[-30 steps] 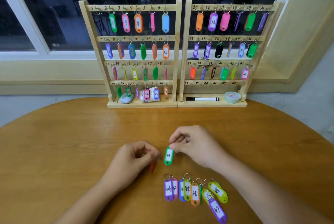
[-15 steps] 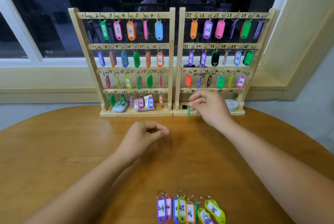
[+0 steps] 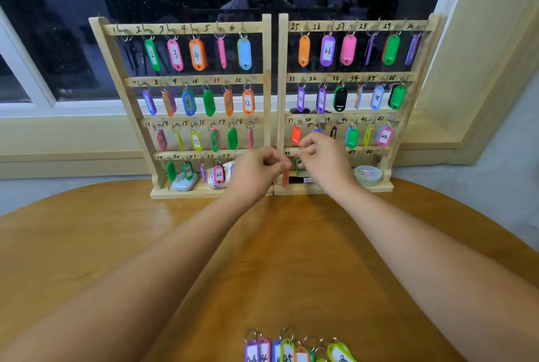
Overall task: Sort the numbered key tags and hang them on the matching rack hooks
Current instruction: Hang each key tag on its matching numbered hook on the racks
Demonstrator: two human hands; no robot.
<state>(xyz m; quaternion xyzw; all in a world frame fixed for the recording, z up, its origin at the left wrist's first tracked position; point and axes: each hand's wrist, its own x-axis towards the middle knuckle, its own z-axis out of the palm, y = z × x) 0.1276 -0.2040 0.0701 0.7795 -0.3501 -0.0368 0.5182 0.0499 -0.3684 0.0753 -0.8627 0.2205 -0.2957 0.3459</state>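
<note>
Head view: the green tag (image 3: 297, 167) hangs edge-on below the 43 mark (image 3: 287, 153), at seven o'clock on the right rack (image 3: 281, 84), its ring pinched by the right hand (image 3: 326, 160). The ring should seat fully on the hook before the fingers release. At the tag's nine o'clock, the left hand (image 3: 256, 169) pinches a red tag (image 3: 285, 178).

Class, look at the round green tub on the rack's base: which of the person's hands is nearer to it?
Right. The right hand is just left of the tub; the left hand is farther left, beyond it.

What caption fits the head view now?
Right hand holds the green tag below label 43; left hand pinches a red tag.
</note>
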